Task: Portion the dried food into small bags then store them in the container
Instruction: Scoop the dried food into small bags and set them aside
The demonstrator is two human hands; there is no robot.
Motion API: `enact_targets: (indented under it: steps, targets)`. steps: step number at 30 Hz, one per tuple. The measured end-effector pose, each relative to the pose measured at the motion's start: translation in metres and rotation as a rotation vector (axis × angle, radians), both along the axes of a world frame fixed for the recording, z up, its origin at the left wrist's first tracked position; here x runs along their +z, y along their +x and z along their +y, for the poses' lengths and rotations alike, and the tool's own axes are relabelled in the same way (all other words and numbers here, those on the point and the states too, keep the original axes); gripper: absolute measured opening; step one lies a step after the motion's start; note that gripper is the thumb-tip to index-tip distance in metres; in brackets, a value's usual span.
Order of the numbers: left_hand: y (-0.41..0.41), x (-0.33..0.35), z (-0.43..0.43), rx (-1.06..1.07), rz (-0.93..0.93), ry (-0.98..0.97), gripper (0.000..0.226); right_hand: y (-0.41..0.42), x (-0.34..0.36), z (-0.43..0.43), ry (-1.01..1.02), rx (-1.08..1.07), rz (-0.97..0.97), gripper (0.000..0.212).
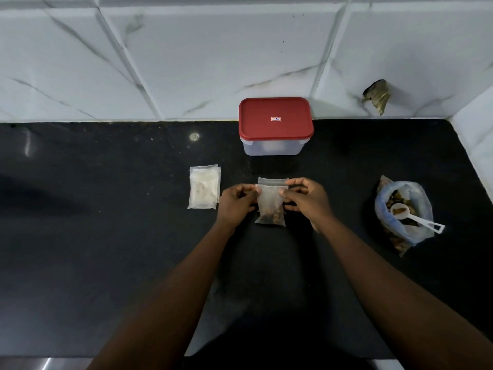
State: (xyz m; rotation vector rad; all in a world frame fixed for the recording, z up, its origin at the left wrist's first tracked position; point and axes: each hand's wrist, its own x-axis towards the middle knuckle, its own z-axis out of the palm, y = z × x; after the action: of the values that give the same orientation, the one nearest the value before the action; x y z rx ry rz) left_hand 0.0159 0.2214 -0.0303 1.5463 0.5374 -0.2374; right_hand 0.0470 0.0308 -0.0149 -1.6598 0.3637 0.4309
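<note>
Head view. Both hands hold one small bag (270, 202) just above the black counter (106, 236). The left hand (236, 201) pinches its top left corner and the right hand (306, 200) pinches its top right corner, thumbs and fingers closed on the plastic. Brown dried food (270, 216) fills the bag's bottom. Behind it stands the container (272, 146) with its red lid (276, 118) on. A stack of empty bags (204, 186) lies to the left. To the right lies a large bag (408, 231) with a white scoop (416, 217) in it.
</note>
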Motion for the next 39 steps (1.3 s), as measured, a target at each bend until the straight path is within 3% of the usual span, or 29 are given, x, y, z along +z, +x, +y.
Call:
enact_targets:
  steps: [8,13,16,22,29,39]
  targets:
    - [-0.009,0.003,0.002,-0.031,-0.024,0.036,0.009,-0.012,0.009,-0.004,-0.042,0.021,-0.048,0.026]
    - [-0.017,0.014,0.01,-0.056,-0.094,0.165,0.009,-0.018,0.025,0.005,-0.3,0.009,-0.317,0.024]
    - [-0.022,0.021,0.022,-0.071,-0.125,0.264,0.01,-0.021,0.036,0.015,-0.34,-0.001,-0.465,0.02]
    - [-0.032,0.025,0.044,0.034,-0.151,0.437,0.014,-0.026,0.045,0.054,-0.286,0.193,-0.423,0.01]
    - [-0.028,0.02,0.077,0.171,-0.146,0.67,0.026,-0.014,0.038,0.104,-0.267,0.321,-0.244,0.013]
    - [-0.012,0.002,0.11,0.196,0.003,0.656,0.033,0.007,0.01,0.157,-0.376,0.297,-0.085,0.007]
